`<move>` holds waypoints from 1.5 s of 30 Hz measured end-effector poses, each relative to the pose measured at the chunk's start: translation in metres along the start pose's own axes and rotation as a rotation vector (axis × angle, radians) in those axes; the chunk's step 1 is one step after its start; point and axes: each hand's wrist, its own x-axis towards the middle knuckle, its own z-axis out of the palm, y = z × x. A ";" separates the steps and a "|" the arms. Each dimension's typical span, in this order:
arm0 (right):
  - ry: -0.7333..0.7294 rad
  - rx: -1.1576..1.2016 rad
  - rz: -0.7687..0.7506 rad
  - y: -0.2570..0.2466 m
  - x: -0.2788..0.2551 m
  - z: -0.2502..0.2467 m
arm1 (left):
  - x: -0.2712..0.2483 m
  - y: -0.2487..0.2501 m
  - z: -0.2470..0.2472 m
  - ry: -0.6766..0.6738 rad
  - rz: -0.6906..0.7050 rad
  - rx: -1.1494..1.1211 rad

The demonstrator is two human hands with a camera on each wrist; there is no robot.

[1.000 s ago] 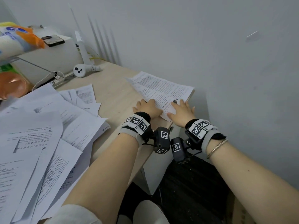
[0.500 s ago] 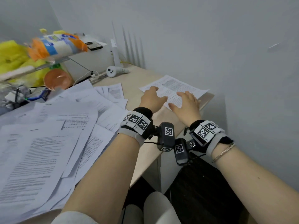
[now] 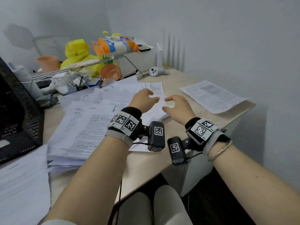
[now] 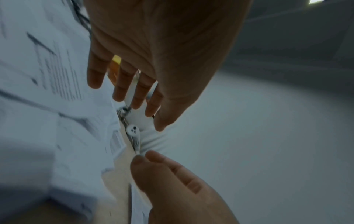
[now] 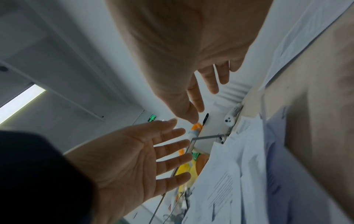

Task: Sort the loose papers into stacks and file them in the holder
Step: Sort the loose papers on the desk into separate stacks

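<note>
From the head view, my left hand (image 3: 142,101) and right hand (image 3: 177,105) hover empty, fingers loosely spread, above the loose papers (image 3: 90,125) heaped across the desk (image 3: 175,85). One squared stack (image 3: 212,95) lies apart by the wall, and the black mesh holder (image 3: 17,114) stands at the far left. These sheets look light, floppy and slick, so I judge it best to pinch an overhanging edge and lift several together.

At the left wrist, my fingers (image 4: 122,84) are straight and hold nothing.

At the right wrist, both palms are bare, with papers (image 5: 239,166) alongside.
</note>
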 end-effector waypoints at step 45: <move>-0.097 0.293 -0.093 -0.083 -0.066 0.138 | -0.144 -0.220 -0.104 0.073 -0.679 0.177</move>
